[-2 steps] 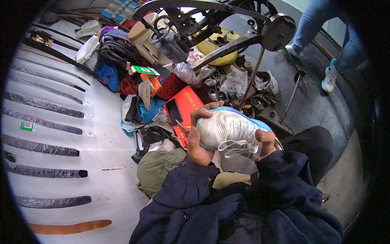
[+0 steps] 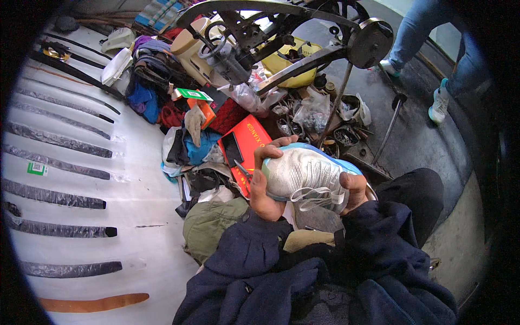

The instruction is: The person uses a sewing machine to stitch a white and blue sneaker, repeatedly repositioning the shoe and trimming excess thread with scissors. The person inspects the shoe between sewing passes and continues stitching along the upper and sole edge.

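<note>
White-and-blue sneaker (image 2: pixel 303 170) is held near the red box (image 2: pixel 245 129), practically unchanged from an instant earlier, so the hold is judged steady. Its toe is cupped by the half-curled left hand (image 2: pixel 264 199); its rear is pinched by the right hand (image 2: pixel 355 193), thumb on top, other fingers hidden.

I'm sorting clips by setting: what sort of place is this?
Probably a cobbler's work corner: the left hand and right hand hold a white-and-blue sneaker, near a dark metal machine with a wheel.
</note>
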